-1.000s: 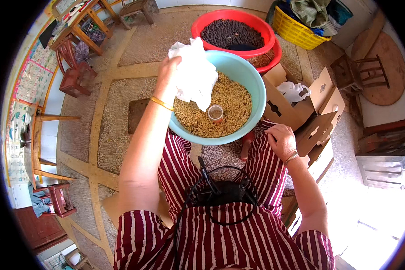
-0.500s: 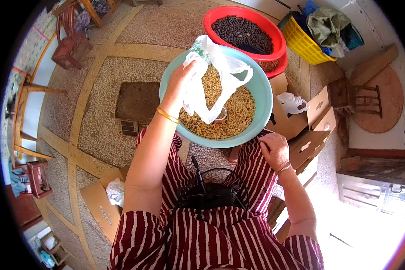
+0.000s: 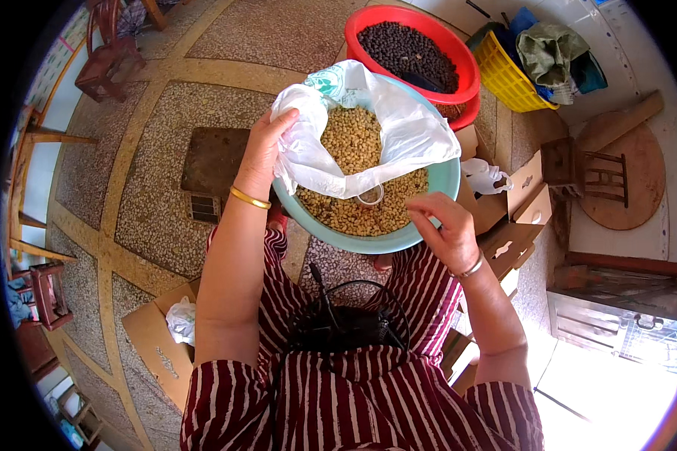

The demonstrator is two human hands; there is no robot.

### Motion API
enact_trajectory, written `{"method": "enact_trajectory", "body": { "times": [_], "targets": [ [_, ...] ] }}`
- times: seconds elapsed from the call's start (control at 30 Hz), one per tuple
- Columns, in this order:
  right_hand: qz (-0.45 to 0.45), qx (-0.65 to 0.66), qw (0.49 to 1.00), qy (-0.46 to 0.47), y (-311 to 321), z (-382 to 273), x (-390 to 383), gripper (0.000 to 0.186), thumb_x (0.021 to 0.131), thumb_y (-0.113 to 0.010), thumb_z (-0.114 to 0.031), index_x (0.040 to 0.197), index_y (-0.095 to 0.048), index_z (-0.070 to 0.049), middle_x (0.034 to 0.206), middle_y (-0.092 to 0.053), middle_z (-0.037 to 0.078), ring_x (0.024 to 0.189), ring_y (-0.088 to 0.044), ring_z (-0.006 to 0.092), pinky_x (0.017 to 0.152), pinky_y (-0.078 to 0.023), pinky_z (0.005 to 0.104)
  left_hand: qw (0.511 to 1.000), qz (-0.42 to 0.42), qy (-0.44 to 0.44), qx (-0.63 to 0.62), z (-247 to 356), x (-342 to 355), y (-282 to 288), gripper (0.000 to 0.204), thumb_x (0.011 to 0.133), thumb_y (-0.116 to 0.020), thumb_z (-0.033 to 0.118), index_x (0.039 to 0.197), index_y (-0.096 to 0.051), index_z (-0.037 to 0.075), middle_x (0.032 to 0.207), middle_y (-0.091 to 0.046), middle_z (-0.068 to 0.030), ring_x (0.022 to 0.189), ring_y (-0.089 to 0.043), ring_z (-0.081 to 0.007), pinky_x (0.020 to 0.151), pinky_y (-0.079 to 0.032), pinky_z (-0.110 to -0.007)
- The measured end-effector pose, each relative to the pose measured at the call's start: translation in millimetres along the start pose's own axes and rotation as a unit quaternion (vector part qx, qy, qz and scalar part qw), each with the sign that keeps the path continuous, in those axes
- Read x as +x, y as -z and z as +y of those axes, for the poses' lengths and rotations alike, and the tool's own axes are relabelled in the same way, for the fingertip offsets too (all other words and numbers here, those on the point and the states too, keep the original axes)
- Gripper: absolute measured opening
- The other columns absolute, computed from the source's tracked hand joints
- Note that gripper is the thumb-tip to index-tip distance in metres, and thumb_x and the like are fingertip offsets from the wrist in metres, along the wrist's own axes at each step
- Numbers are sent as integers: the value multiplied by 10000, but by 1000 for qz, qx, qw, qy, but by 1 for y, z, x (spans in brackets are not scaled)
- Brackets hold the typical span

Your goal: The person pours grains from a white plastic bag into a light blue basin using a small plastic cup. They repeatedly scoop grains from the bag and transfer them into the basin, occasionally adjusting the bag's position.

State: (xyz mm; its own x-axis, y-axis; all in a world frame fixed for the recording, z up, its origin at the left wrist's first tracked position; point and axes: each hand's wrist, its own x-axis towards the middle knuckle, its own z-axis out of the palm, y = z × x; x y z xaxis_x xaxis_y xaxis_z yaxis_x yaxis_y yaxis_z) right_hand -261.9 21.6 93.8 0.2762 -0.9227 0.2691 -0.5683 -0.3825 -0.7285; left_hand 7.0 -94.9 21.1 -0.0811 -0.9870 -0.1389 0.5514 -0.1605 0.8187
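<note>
My left hand, closed on a white plastic bag with green print, is at the left of a light blue basin. The bag is spread wide over the basin, with yellowish kernels showing through its middle. More kernels fill the basin around a small clear cup, partly covered by the bag. My right hand hovers by the basin's lower right rim, fingers bent and apart, nothing visible in them.
Red basins of dark pellets and brown bits stand behind, beside a yellow basket of sacks. Open cardboard boxes lie right, another lower left. A low stool, chair and round board surround me.
My left hand has moved left with the bag, which has gone from bunched to spread across the basin. My right hand has risen from my right leg to the basin's rim.
</note>
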Motion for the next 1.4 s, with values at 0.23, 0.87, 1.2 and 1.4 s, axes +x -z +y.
{"method": "enact_trajectory", "body": {
  "times": [0.23, 0.87, 1.2, 1.4],
  "targets": [
    [-278, -332, 884, -177, -40, 49, 46, 269, 831, -536, -289, 913, -638, -54, 826, -640, 132, 763, -620, 308, 689, -490, 402, 1000, 15, -4, -19, 2, 7, -13, 382, 772, -657, 176, 1089, -555, -12, 930, -602, -63, 820, -584, -143, 713, -467, -260],
    [4, 43, 978, -204, -53, 132, 68, 194, 797, -558, -75, 958, -592, 29, 892, -632, 84, 745, -621, 177, 628, -477, 309, 993, -14, -15, -120, -3, 15, -27, 348, 762, -594, 122, 1068, -559, -41, 909, -621, -85, 799, -609, -159, 719, -485, -265],
    [243, 347, 890, -168, -33, 104, 72, 293, 922, -473, -256, 1014, -539, 14, 870, -612, 79, 726, -601, 142, 597, -505, 274, 990, 30, -54, -128, -13, 21, -22, 326, 830, -542, 152, 1100, -535, -31, 966, -604, -112, 878, -593, -202, 778, -485, -301],
    [86, 230, 935, -254, -33, 103, 65, 352, 910, -504, -325, 902, -596, 15, 731, -622, 51, 602, -596, 116, 571, -480, 237, 983, 74, -70, -155, -5, 20, -28, 285, 827, -548, 148, 1056, -558, -21, 944, -610, -103, 862, -597, -196, 763, -487, -297]
  ]
}}
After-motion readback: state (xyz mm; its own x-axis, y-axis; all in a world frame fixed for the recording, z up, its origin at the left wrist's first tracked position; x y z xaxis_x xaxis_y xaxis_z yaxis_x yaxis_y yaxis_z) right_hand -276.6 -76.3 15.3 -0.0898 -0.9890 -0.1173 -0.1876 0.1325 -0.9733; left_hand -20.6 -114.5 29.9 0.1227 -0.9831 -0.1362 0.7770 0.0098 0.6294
